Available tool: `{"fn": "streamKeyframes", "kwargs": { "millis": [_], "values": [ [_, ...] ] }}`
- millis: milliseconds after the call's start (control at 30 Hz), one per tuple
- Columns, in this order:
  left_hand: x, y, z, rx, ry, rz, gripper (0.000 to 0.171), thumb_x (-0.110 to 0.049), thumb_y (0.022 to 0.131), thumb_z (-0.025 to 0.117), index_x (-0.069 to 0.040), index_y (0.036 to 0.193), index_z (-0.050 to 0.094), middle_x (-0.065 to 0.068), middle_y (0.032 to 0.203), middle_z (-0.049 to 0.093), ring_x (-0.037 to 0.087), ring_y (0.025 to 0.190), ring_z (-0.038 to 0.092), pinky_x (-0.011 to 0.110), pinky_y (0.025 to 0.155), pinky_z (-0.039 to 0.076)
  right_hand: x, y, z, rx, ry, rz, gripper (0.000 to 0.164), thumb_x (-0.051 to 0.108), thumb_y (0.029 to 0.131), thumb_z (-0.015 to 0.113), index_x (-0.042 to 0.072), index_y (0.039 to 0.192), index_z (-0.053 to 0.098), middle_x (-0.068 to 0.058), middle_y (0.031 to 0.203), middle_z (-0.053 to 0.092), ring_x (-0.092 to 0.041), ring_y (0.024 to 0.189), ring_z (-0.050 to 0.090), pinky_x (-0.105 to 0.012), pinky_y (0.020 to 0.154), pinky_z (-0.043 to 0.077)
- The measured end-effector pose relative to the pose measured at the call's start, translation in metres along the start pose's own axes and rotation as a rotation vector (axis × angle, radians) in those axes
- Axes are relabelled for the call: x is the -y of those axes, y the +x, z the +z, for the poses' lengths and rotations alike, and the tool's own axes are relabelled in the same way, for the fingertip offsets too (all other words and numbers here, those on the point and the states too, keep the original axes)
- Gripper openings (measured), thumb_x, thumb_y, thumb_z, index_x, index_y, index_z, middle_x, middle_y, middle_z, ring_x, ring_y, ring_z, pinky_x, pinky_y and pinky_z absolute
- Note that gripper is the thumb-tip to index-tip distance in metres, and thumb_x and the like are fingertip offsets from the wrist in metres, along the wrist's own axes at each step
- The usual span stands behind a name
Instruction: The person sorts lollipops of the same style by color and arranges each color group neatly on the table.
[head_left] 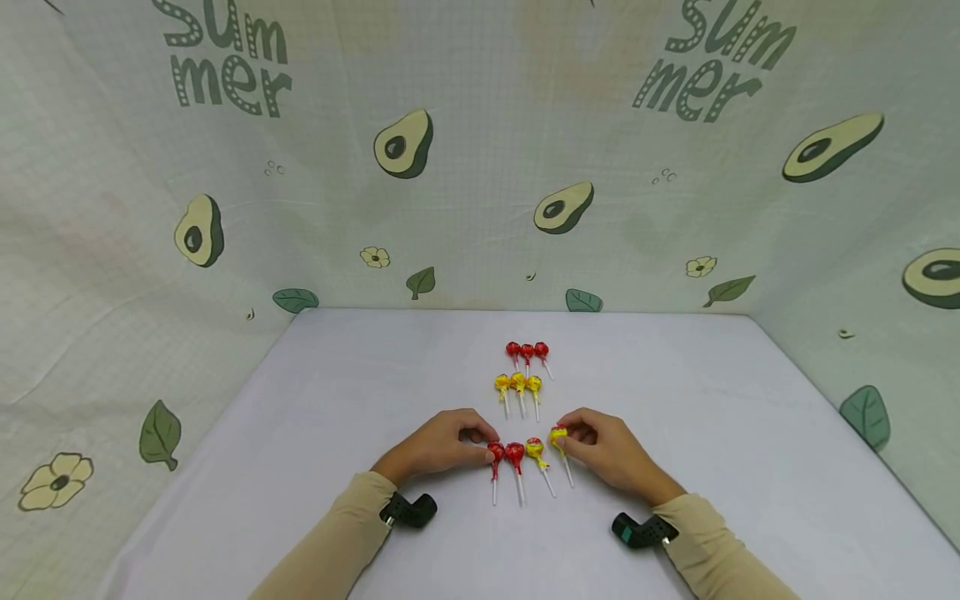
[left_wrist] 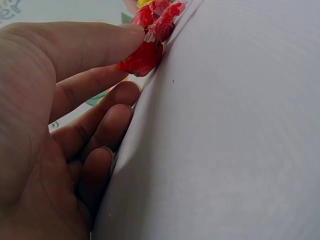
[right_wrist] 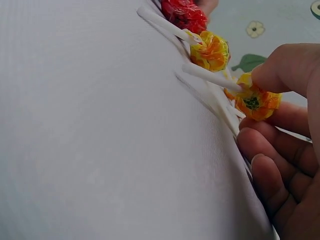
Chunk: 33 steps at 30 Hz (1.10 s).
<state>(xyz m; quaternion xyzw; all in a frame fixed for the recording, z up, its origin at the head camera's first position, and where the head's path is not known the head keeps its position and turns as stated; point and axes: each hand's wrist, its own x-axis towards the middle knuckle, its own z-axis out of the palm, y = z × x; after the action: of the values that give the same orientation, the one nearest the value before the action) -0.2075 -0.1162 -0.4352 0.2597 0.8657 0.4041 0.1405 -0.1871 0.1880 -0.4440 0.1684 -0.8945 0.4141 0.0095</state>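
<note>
My left hand [head_left: 450, 443] pinches the head of a red lollipop [head_left: 496, 452] between thumb and forefinger, its white stick pointing toward me. In the left wrist view the thumb lies over the red wrapper [left_wrist: 142, 60]. My right hand [head_left: 606, 446] pinches a yellow lollipop [head_left: 558, 435] by its head; in the right wrist view its stick slants over the cloth. Between the hands lie a second red lollipop [head_left: 514, 452] and a second yellow lollipop [head_left: 535, 448], side by side in the same row.
Farther back, a row of three yellow lollipops [head_left: 518, 382] lies in front of a row of three red lollipops [head_left: 527, 351]. A white cloth covers the table [head_left: 390, 358]. A printed curtain [head_left: 480, 150] hangs behind and at both sides.
</note>
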Motion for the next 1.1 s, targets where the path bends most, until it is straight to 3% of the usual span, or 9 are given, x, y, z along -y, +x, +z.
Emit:
{"fn": "streamKeyframes", "kwargs": {
  "millis": [567,833,1100],
  "values": [
    [-0.002,0.003,0.002,-0.004,-0.002,-0.003,0.019,-0.036,0.087,0.078,-0.033,0.105,0.072,-0.019,0.101,0.064,0.007,0.098,0.057,0.031,0.089,0.047,0.002,0.015,-0.01,-0.022,0.027,0.018,0.021,0.022,0.09,0.074,0.016,0.11,0.07,0.006,0.094,0.067,-0.015,0.084,0.06,-0.032,0.073,0.05],
    [-0.003,0.003,-0.002,-0.001,0.002,0.005,0.018,-0.035,0.088,0.077,-0.033,0.105,0.073,-0.018,0.101,0.064,0.008,0.099,0.057,0.031,0.089,0.046,0.006,0.031,-0.016,-0.077,0.018,0.015,0.023,0.025,0.092,0.073,0.015,0.112,0.07,0.004,0.097,0.068,-0.016,0.087,0.061,-0.033,0.073,0.05],
    [0.001,0.001,0.0,0.002,-0.007,-0.011,0.019,-0.035,0.088,0.077,-0.033,0.106,0.072,-0.017,0.1,0.063,0.009,0.098,0.057,0.032,0.088,0.046,0.012,0.046,-0.02,-0.042,0.306,0.062,0.032,0.025,0.097,0.067,0.006,0.123,0.064,-0.009,0.111,0.068,-0.025,0.093,0.065,-0.036,0.077,0.056]
  ]
}}
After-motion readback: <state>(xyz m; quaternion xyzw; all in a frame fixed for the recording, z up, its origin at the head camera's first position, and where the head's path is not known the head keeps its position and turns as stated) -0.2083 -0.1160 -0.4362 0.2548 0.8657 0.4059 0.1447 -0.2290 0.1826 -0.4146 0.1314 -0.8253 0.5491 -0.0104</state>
